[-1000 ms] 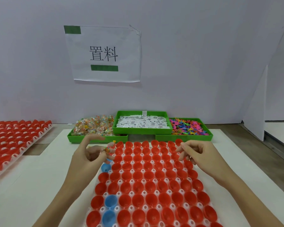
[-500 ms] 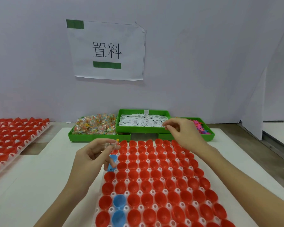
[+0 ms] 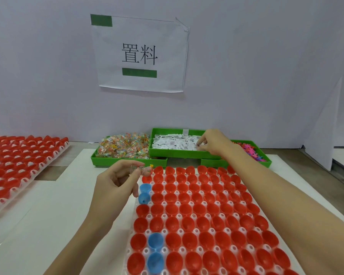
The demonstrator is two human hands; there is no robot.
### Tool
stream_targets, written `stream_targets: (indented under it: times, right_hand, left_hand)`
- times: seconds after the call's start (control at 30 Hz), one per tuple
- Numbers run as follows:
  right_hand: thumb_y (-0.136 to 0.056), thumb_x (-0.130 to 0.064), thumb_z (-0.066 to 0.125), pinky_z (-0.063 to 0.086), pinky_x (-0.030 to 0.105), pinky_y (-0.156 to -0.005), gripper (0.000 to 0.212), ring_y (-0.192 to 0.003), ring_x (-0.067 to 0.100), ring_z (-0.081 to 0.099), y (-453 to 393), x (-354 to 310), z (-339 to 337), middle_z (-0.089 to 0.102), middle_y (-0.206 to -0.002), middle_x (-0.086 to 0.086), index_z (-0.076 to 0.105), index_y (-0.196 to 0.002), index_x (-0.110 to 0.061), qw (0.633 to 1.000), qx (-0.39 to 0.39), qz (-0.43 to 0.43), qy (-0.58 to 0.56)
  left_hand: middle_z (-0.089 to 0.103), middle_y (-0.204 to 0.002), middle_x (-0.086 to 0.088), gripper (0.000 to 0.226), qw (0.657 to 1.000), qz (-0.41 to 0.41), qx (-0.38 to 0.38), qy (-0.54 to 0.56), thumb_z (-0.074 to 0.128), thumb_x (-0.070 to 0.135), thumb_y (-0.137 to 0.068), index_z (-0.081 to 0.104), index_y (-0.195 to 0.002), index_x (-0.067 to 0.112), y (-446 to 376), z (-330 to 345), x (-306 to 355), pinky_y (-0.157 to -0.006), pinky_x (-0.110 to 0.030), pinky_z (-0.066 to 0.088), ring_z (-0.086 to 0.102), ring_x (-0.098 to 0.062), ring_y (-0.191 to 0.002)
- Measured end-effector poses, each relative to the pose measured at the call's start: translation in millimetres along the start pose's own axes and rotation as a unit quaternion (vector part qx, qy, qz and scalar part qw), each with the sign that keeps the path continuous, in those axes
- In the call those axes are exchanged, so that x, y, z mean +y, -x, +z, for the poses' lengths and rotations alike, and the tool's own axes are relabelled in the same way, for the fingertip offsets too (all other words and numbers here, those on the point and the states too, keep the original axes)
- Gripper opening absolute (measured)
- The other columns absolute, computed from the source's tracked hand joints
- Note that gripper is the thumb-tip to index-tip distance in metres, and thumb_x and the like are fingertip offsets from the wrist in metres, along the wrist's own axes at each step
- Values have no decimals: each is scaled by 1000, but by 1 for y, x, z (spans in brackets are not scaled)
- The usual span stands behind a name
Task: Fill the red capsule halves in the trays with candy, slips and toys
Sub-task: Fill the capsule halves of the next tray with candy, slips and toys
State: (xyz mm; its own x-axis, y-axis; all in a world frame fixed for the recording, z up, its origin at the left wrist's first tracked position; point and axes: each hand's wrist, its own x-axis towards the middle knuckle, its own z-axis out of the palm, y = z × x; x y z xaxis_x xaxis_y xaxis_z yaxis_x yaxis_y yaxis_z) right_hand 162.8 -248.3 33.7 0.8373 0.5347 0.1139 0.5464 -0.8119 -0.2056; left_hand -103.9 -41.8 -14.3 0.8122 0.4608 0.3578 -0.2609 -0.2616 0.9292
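Head view: red capsule halves (image 3: 197, 211) sit empty in tabletop tray.
Left hand (image 3: 117, 181): pinches wrapped candy (image 3: 142, 170) beside tray corner.
Right hand (image 3: 213, 142): fingers curled among slips (image 3: 173, 143); grip uncertain.
Risk: several slips may lift together, overfilling one capsule.

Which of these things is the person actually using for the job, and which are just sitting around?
In use:
- tray of red capsule halves
- candy bin
- slip bin, right hand reaching in
- toy bin
- left hand holding a wrapped candy

Lying about:
- wall sign
- second red tray, left side
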Motion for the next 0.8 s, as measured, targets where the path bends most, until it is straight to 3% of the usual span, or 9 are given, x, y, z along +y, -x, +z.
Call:
stream_targets:
  times: [0.13,0.2,0.23,0.3,0.33,0.4,0.57,0.7,0.8]
  right_hand:
    - [-93,-15,73,56,41,-87,9,-88,26,68,2,-4,2,76,-96,12,82,-92,-14,1000,9,-9,0]
    - [-93,-4,64,45,35,-66,41,-59,26,44,2,-6,3,47,-63,19,56,-58,-21,999,20,-29,13]
    - [-93,-2,61,39,34,-62,46,-57,25,33,4,-8,2,35,-60,17,41,-55,-18,999,26,-43,19]
    - [-95,-5,60,47,35,-62,41,-55,35,42,9,-7,2,47,-58,21,52,-54,-8,998,48,-30,17]
    - [-96,-7,59,55,41,-68,32,-65,40,57,12,-6,3,63,-69,26,68,-65,1,998,64,-17,3]
    - [-96,-10,59,57,47,-80,25,-86,39,68,15,-4,4,73,-90,26,74,-86,7,994,107,-12,-16]
    - [-98,-30,68,47,9,-67,22,-74,8,66,51,-18,-8,73,-83,-2,75,-91,-10,964,208,-40,-163]
    - [-98,-21,68,55,15,-70,6,-73,4,71,113,-40,-11,74,-78,-8,74,-97,-19,945,148,-106,-272]
    - [-97,-13,66,56,19,-70,14,-74,5,71,159,-53,-4,74,-78,-12,75,-96,-24,947,92,-140,-275]
  left_hand:
    - [79,-89,-2,17,1000,-2,-5,-1,65,9,-98,75,-103,21,-1,0,-1,-50,-13,47,58,-11,-52]
    - [79,-90,-2,15,1000,-3,-15,5,66,9,-98,75,-102,20,0,1,-1,-51,-13,46,57,-12,-51]
    - [79,-90,-2,15,1000,-4,-19,5,66,9,-98,75,-101,20,0,1,-1,-51,-12,46,56,-12,-51]
    - [80,-90,0,15,1000,-4,-23,-1,67,11,-97,76,-101,22,0,0,0,-51,-12,47,58,-11,-51]
    - [80,-89,0,13,1000,-5,-24,0,68,13,-96,76,-101,23,0,0,0,-52,-12,47,59,-12,-53]
    - [80,-86,0,13,1000,-12,-26,3,71,25,-92,74,-104,24,1,1,2,-54,-13,49,65,-13,-59]
    - [79,-89,2,12,1000,-1,-21,-6,80,25,-84,75,-93,20,3,3,6,-65,-15,54,75,-10,-86]
    - [77,-100,5,8,997,53,-45,-21,82,24,-79,82,-86,28,11,9,18,-72,-21,57,72,-14,-95]
    - [75,-105,6,11,994,79,-78,-10,83,25,-76,84,-87,29,20,20,29,-75,-21,57,72,-14,-96]
